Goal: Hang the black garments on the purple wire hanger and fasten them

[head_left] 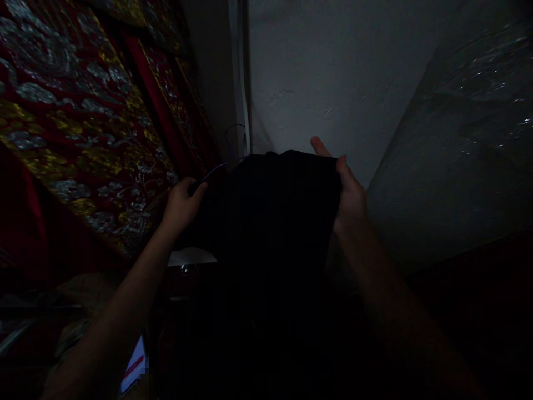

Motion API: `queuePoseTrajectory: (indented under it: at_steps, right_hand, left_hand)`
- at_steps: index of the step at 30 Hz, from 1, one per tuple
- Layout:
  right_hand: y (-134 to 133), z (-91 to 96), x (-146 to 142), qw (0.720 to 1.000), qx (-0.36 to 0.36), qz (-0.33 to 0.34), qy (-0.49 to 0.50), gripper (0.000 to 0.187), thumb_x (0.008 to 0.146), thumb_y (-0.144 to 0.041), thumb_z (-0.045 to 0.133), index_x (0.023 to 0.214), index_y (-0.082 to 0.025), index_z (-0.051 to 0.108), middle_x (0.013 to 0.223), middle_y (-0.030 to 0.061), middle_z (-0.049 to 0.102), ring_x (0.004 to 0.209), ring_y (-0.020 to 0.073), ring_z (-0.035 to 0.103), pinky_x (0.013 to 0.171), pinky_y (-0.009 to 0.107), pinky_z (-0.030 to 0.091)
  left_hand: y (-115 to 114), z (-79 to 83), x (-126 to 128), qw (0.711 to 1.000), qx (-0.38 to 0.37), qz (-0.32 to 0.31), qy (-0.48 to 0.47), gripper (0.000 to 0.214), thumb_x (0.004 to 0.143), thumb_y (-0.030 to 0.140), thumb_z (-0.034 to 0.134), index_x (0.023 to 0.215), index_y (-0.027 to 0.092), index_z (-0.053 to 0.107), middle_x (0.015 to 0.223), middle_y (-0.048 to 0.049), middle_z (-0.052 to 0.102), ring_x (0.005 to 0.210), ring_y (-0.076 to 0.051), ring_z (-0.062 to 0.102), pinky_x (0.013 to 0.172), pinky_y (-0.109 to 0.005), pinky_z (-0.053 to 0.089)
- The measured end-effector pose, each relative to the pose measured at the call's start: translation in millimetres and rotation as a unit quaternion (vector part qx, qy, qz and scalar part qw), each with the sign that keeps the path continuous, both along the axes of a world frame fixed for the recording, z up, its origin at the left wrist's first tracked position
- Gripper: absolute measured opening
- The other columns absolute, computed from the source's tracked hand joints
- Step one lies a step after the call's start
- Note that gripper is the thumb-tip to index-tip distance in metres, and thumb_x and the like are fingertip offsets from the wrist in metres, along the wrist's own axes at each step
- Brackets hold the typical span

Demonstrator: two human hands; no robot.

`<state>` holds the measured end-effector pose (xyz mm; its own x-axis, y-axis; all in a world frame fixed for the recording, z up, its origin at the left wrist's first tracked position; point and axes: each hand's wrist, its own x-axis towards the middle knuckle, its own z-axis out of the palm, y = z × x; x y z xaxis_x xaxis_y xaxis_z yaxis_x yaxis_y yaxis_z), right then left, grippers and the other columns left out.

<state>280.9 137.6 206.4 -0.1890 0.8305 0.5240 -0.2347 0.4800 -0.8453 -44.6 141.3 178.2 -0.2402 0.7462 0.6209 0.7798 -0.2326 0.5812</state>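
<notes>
A black garment (275, 222) hangs in front of me in dim light, on a thin purple hanger (227, 150) whose hook shows above its left shoulder. My left hand (181, 205) is closed on the garment's left edge, right by the hanger's arm. My right hand (347, 194) grips the garment's upper right edge, thumb in front and a fingertip showing behind the cloth.
Red cloth embroidered in gold and silver (83, 128) hangs at the left. A white wall (333, 72) is behind, and a clear plastic cover (466, 139) at the right. Something white (191, 256) and a small paper (134, 369) lie low at the left.
</notes>
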Motion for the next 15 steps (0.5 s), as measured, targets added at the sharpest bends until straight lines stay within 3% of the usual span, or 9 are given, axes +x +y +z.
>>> queuePoseTrajectory:
  at_steps: [2,5,7,8,10,11,13,15]
  right_hand:
    - [9,0.6,-2,1.0,0.005,-0.004,-0.009,0.074,0.098,-0.07,0.026,0.16,-0.029,0.03,0.113,0.0048,0.074,0.11,0.0251,0.069,0.096,0.043,0.054]
    - [10,-4.5,-5,0.998,0.006,0.04,-0.054,0.085,0.092,-0.08,0.022,0.152,-0.025,0.045,0.111,0.0068,0.074,0.108,0.0254,0.07,0.093,0.043,0.054]
    - [3,-16.6,-5,0.98,0.0,0.162,-0.114,0.096,0.081,-0.091,0.03,0.138,-0.021,0.061,0.106,0.0101,0.075,0.105,0.0273,0.071,0.091,0.043,0.055]
    - [-2,-25.5,-5,0.957,-0.004,0.244,-0.157,0.095,0.076,-0.093,0.04,0.129,-0.019,0.067,0.103,0.0114,0.076,0.104,0.0283,0.071,0.091,0.043,0.056]
    - [-8,-48.3,-9,0.907,-0.009,0.352,-0.23,0.08,0.074,-0.083,0.059,0.118,-0.017,0.072,0.1,0.0124,0.077,0.1,0.0282,0.072,0.091,0.044,0.056]
    - [-10,-61.3,-12,0.902,-0.006,0.348,-0.255,0.069,0.078,-0.073,0.065,0.117,-0.017,0.072,0.102,0.0125,0.077,0.1,0.0274,0.073,0.092,0.044,0.056]
    - [-12,-88.4,-23,0.934,0.026,0.219,-0.28,0.054,0.086,-0.051,0.067,0.128,-0.018,0.065,0.117,0.0143,0.073,0.11,0.0268,0.07,0.098,0.046,0.054]
    - [-14,-113.9,-37,0.945,0.111,0.049,-0.305,0.071,0.081,-0.037,0.072,0.146,-0.018,0.048,0.143,0.0189,0.057,0.134,0.0305,0.054,0.111,0.052,0.045]
  left_hand:
    - [1,-0.7,-1,1.0,0.004,-0.011,-0.006,0.032,0.087,0.048,0.056,0.088,0.018,0.065,0.083,-0.0037,0.067,0.077,-0.02,0.06,0.07,-0.028,0.044]
    - [1,-4.3,-4,0.999,-0.006,-0.013,-0.03,0.032,0.086,0.05,0.057,0.081,0.018,0.063,0.073,-0.0013,0.062,0.069,-0.018,0.056,0.063,-0.027,0.041]
    - [-3,-9.0,-3,0.997,-0.016,-0.021,-0.076,0.038,0.088,0.054,0.055,0.072,0.02,0.058,0.062,0.0011,0.054,0.059,-0.015,0.048,0.055,-0.026,0.037]
    - [-7,-11.8,-2,0.994,-0.019,-0.03,-0.101,0.041,0.089,0.055,0.053,0.068,0.02,0.054,0.058,0.002,0.049,0.055,-0.014,0.044,0.052,-0.026,0.035]
    - [-17,-17.2,6,0.99,-0.016,-0.059,-0.128,0.045,0.091,0.056,0.05,0.064,0.021,0.051,0.055,0.0024,0.044,0.053,-0.014,0.043,0.051,-0.026,0.035]
    - [-23,-19.5,12,0.989,-0.013,-0.079,-0.125,0.045,0.092,0.056,0.049,0.065,0.021,0.052,0.056,0.0017,0.046,0.055,-0.014,0.046,0.054,-0.027,0.038]
    - [-36,-22.7,28,0.984,-0.019,-0.143,-0.109,0.045,0.095,0.056,0.046,0.071,0.02,0.059,0.066,-0.001,0.057,0.067,-0.017,0.055,0.064,-0.029,0.045]
    - [-49,-24.2,50,0.963,-0.041,-0.238,-0.117,0.046,0.097,0.057,0.042,0.078,0.02,0.062,0.08,-0.0036,0.066,0.081,-0.02,0.061,0.077,-0.032,0.049]
